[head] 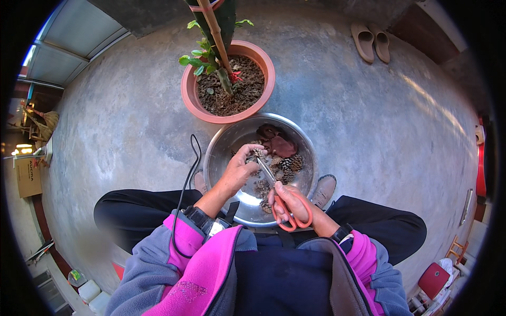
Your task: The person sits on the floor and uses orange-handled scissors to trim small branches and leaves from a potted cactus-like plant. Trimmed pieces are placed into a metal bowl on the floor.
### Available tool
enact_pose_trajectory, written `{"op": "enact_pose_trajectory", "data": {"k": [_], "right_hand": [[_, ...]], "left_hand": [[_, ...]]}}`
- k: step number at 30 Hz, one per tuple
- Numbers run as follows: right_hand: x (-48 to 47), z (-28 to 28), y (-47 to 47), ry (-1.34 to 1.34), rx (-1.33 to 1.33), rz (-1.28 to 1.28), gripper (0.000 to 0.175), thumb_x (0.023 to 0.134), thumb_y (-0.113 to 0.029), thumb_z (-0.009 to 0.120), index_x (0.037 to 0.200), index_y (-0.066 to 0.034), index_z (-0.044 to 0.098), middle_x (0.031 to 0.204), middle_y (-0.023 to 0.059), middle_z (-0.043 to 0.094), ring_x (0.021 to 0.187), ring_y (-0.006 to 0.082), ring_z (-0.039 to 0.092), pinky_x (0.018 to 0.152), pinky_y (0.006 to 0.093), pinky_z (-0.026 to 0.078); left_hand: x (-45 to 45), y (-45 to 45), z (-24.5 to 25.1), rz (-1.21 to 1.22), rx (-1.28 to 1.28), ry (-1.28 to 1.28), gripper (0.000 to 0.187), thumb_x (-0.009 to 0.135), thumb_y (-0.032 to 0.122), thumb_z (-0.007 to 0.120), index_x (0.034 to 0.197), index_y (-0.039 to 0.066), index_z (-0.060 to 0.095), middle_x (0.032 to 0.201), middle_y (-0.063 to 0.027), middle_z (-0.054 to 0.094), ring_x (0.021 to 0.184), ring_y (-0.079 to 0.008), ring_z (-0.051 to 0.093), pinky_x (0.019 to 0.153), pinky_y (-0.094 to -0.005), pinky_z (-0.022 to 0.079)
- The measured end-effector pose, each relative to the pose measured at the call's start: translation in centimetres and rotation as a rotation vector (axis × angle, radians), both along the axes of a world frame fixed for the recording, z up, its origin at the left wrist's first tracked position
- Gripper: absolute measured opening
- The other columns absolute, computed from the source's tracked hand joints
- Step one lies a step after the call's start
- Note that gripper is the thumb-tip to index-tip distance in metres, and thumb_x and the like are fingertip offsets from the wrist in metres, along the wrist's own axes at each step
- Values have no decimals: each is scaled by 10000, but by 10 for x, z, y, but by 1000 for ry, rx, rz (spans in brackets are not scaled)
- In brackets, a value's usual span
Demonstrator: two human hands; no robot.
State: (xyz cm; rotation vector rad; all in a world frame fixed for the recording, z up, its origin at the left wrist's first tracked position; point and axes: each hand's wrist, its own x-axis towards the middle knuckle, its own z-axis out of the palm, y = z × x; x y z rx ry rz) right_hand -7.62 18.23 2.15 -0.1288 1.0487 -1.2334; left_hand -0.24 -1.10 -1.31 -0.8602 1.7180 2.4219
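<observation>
Over a wide stainless steel basin (213,158), my left hand (240,168) pinches a small pine cone (258,153) between thumb and fingers. My right hand (291,201) grips scissors (293,222) by their orange-red handles. The blades point up and left, their tips at the pine cone; whether they cut into it I cannot tell. Several brown pine cones (291,162) lie in the basin below, partly hidden by my hands. Reddish-brown crumpled gloves or cloth (281,146) rest at the basin's far side.
Just beyond the basin stands a terracotta-coloured pot (265,98) with a staked cactus-like plant (224,79). A black cable (187,177) loops by my left sleeve. Beige slippers (371,41) sit at the far right on the concrete floor (130,118). My shoes (325,190) flank the basin.
</observation>
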Motion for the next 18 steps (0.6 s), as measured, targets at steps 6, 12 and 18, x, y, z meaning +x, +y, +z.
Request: {"op": "enact_pose_trajectory", "data": {"k": [6, 12, 18], "right_hand": [[4, -3, 1, -81, -54, -60, 530, 1028, -494, 315, 853, -39, 522, 584, -17, 448, 424, 68, 434, 485, 237, 477], [2, -4, 1, -103, -61, -47, 529, 1031, -485, 318, 848, -37, 531, 584, -15, 447, 423, 69, 431, 487, 236, 473], [1, 0, 1, -105, -49, -49, 526, 1033, -478, 317, 832, -40, 528, 578, -15, 443, 424, 73, 435, 483, 234, 468]], "left_hand": [[-1, 2, 0, 51, 119, 14, 453, 765, -30, 514, 1201, 92, 533, 1160, -18, 594, 859, -83, 517, 722, -230, 442], [0, 2, 0, 91, 251, 40, 477, 762, -57, 493, 1214, 89, 527, 1170, -18, 596, 843, -78, 512, 703, -226, 431], [-1, 1, 0, 100, 277, 29, 490, 765, -61, 489, 1235, 71, 521, 1186, -38, 600, 838, -83, 513, 695, -223, 431]]}}
